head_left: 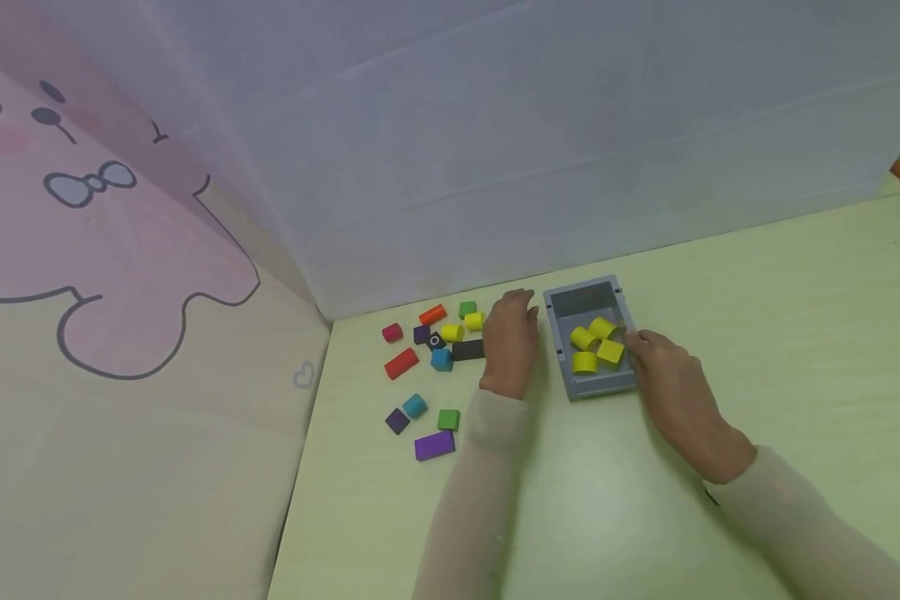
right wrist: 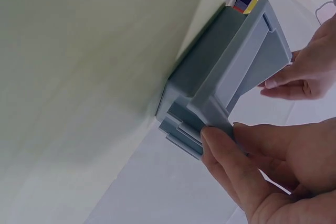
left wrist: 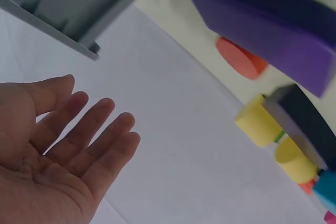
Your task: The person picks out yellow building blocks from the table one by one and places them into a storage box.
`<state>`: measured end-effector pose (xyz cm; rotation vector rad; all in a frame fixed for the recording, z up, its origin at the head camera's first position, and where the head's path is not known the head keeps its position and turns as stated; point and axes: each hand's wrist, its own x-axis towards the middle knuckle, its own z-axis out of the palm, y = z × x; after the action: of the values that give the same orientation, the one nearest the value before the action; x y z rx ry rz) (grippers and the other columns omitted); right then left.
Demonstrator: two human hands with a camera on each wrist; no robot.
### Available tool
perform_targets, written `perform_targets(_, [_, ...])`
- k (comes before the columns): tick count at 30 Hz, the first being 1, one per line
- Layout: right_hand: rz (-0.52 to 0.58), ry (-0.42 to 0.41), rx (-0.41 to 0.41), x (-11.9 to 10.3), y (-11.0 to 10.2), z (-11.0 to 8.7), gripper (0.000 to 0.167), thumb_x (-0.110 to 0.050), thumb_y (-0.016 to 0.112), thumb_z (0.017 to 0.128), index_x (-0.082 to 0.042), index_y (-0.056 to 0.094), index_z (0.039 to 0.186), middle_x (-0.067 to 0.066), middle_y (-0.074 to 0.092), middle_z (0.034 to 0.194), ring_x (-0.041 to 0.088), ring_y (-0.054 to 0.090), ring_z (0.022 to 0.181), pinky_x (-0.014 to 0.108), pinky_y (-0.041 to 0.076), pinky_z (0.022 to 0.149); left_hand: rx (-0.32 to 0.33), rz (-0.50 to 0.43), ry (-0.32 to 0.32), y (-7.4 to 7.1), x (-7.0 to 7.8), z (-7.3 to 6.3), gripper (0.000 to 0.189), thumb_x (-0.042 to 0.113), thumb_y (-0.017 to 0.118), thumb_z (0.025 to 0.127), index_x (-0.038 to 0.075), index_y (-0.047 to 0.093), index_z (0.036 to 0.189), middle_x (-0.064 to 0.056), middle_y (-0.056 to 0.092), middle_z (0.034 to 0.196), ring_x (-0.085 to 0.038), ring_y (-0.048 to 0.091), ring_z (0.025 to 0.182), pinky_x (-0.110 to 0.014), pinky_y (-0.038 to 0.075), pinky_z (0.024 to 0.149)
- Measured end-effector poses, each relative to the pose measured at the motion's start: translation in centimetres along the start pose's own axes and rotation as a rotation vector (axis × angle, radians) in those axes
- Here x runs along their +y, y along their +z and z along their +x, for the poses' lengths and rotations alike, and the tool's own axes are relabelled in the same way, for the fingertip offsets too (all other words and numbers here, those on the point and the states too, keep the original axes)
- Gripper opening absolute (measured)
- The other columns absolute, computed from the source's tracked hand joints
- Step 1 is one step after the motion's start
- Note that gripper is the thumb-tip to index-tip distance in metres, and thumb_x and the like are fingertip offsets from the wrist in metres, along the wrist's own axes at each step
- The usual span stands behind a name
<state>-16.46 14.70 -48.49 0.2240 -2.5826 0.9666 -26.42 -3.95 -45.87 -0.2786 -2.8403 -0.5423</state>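
A grey plastic bin [head_left: 592,387] stands on the table with several yellow blocks [head_left: 585,362] inside, some of them cylinders. My right hand [head_left: 678,400] pinches the bin's right rim between thumb and fingers, as the right wrist view shows. To the bin's left hovers my left hand [head_left: 512,343], its fingers loosely spread with nothing in them in the left wrist view. Just left of that hand lie a black block [head_left: 468,350], partly hidden by it, and two yellow cylinders [head_left: 452,333].
Further left are a blue block [head_left: 441,360], a red cylinder [head_left: 401,363], an orange cylinder [head_left: 432,315] and a green block [head_left: 467,309]. Nearer me lie a purple block [head_left: 435,446] and a green block [head_left: 448,420]. A white cloth wall [head_left: 450,200] borders the table's back.
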Motion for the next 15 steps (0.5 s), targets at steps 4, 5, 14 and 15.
perform_targets(4, [-0.002, 0.001, -0.009, 0.0, -0.1, 0.0, 0.032, 0.021, 0.067, 0.089, 0.018, 0.068, 0.120, 0.038, 0.068, 0.111, 0.054, 0.072, 0.095, 0.060, 0.062, 0.072, 0.002, 0.004, -0.042, -0.3, -1.7, 0.2, 0.029, 0.011, 0.072, 0.101, 0.006, 0.074, 0.130, -0.008, 0.074, 0.131, -0.025, 0.072, 0.118, -0.037, 0.059, 0.100])
perform_targets(5, [-0.002, 0.002, -0.011, 0.0, -0.1, 0.0, 0.032, 0.021, 0.067, 0.089, 0.018, 0.068, 0.121, 0.038, 0.068, 0.112, 0.054, 0.071, 0.096, 0.060, 0.062, 0.072, 0.000, 0.008, -0.052, -0.3, -2.1, 0.3, 0.029, 0.010, 0.072, 0.101, 0.006, 0.074, 0.130, -0.009, 0.074, 0.131, -0.026, 0.072, 0.117, -0.037, 0.059, 0.100])
perform_targets(14, [-0.006, 0.007, -0.021, 0.0, -0.2, 0.0, 0.033, 0.021, 0.067, 0.088, 0.017, 0.068, 0.121, 0.038, 0.068, 0.114, 0.055, 0.071, 0.099, 0.061, 0.062, 0.075, -0.049, -0.029, -0.177, -0.5, -4.6, 0.8, 0.031, 0.010, 0.069, 0.103, 0.005, 0.072, 0.134, -0.012, 0.072, 0.135, -0.031, 0.071, 0.120, -0.044, 0.057, 0.104])
perform_targets(15, [-0.005, 0.008, -0.022, 0.0, -0.2, 0.0, 0.033, 0.021, 0.067, 0.088, 0.017, 0.068, 0.121, 0.038, 0.068, 0.114, 0.055, 0.071, 0.099, 0.061, 0.062, 0.075, -0.058, -0.043, -0.192, -0.5, -4.8, 0.8, 0.032, 0.010, 0.069, 0.103, 0.005, 0.071, 0.134, -0.012, 0.071, 0.136, -0.031, 0.070, 0.121, -0.045, 0.056, 0.106])
